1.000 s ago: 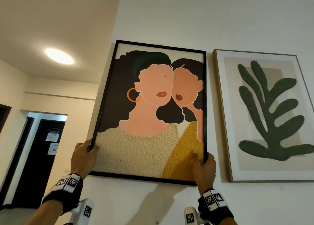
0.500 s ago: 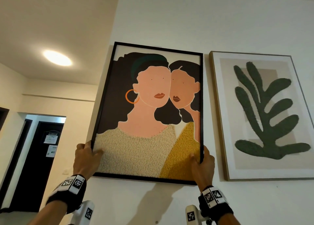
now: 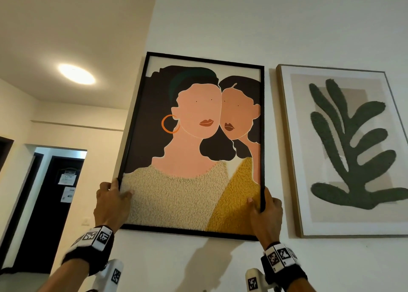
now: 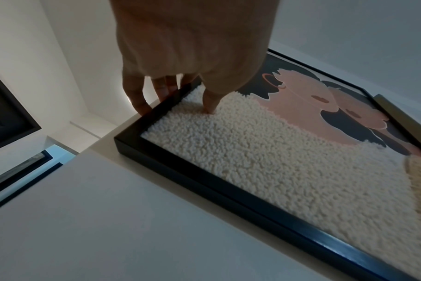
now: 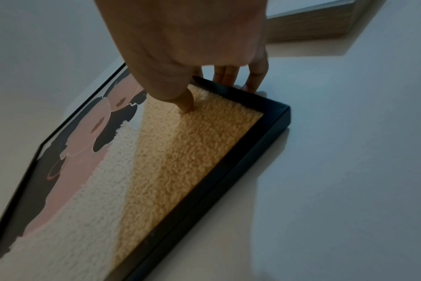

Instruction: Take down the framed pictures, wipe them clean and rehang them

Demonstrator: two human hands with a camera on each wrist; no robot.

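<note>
A black-framed picture of two faces (image 3: pixel 194 141) is held against the white wall, a little tilted. My left hand (image 3: pixel 111 200) grips its lower left edge: thumb on the woolly cream part (image 4: pixel 210 106), fingers (image 4: pixel 142 98) behind the frame. My right hand (image 3: pixel 265 207) grips the lower right edge, with the thumb on the yellow woolly part (image 5: pixel 185 103) and the fingers (image 5: pixel 255 79) round the frame's outer side. A second picture, a green leaf in a wooden frame (image 3: pixel 344 150), hangs to the right.
A narrow strip of wall separates the two frames. The wall ends at a corner just left of the black frame, with a hallway, a dark door (image 3: pixel 48 205) and a ceiling lamp (image 3: pixel 76 73) beyond. The wooden frame's corner (image 5: pixel 310 24) lies close to my right hand.
The black-framed picture has shifted slightly left and lies closer to the wall, with both hands keeping their hold on its lower edges. The gap to the leaf picture has widened a little.
</note>
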